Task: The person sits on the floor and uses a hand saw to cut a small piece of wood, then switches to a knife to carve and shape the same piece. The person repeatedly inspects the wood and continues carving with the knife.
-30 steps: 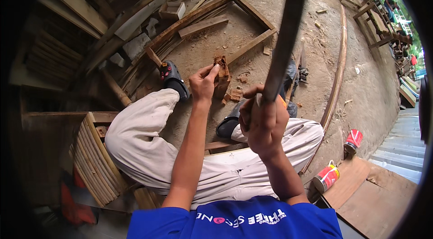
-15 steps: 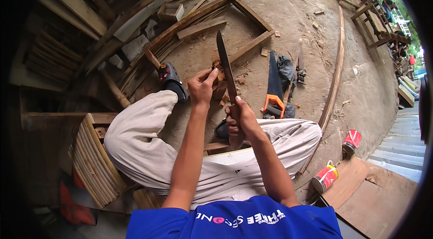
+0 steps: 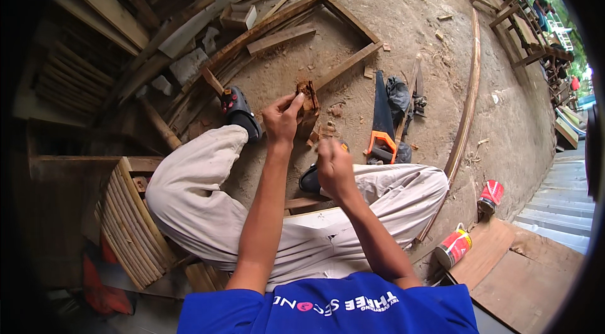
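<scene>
My left hand (image 3: 282,118) pinches the upper edge of a rough, reddish-brown wood block (image 3: 309,113), which stands upright on the ground between my feet. The top of the block looks split and jagged. To the right of it and nearer to me, my right hand (image 3: 336,167) is curled into a fist, slightly smeared by motion. The machete that was in this fist does not show; its blade is hidden or lost in the blur. Wood chips (image 3: 328,130) lie around the block's foot.
A handsaw (image 3: 382,142) with an orange handle lies right of the block beside a black plastic bag (image 3: 397,96). Ahead is a wooden frame (image 3: 350,66). A long pole (image 3: 469,101) and two red cans (image 3: 454,247) (image 3: 491,195) are at right; a slatted wooden piece (image 3: 129,227) is at left.
The machete stood upright in my right hand, its blade beside the block; now its blade is out of sight. The right fist has turned knuckles-up. My left hand stays on the block.
</scene>
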